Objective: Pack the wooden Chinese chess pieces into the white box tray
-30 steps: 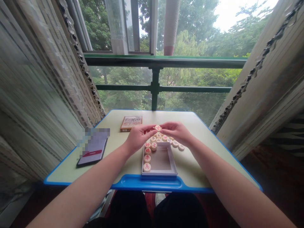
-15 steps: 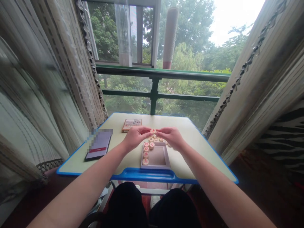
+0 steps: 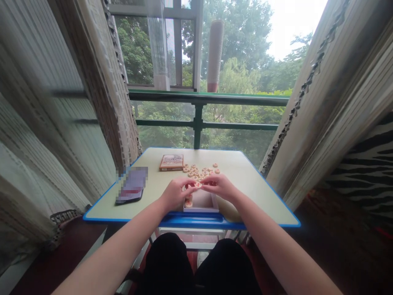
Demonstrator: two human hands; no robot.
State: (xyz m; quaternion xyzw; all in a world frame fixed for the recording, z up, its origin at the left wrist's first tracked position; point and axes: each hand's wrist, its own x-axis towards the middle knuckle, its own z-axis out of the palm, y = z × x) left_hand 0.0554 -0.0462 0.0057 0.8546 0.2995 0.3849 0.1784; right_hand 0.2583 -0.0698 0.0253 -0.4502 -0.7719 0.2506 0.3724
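Observation:
Between the fingertips of my left hand (image 3: 179,192) and my right hand (image 3: 220,187) is a round wooden piece (image 3: 198,185) with a red character. Both hands pinch it from either side, over the far part of a shallow open box (image 3: 201,209). Inside the box, round pieces (image 3: 188,202) stand along the left wall; my left hand hides some of them. Beyond my hands, several loose round pieces (image 3: 195,172) lie scattered on the pale table (image 3: 245,176).
A flat decorated box (image 3: 171,162) lies at the back left of the loose pieces. A phone (image 3: 132,186), partly blurred, is at the table's left. Curtains (image 3: 307,94) hang on both sides, and a green railing (image 3: 239,99) runs behind the table.
Both hands have come down and nearer with the piece, from above the loose pieces to over the box. More loose pieces are now uncovered. The view has shifted slightly.

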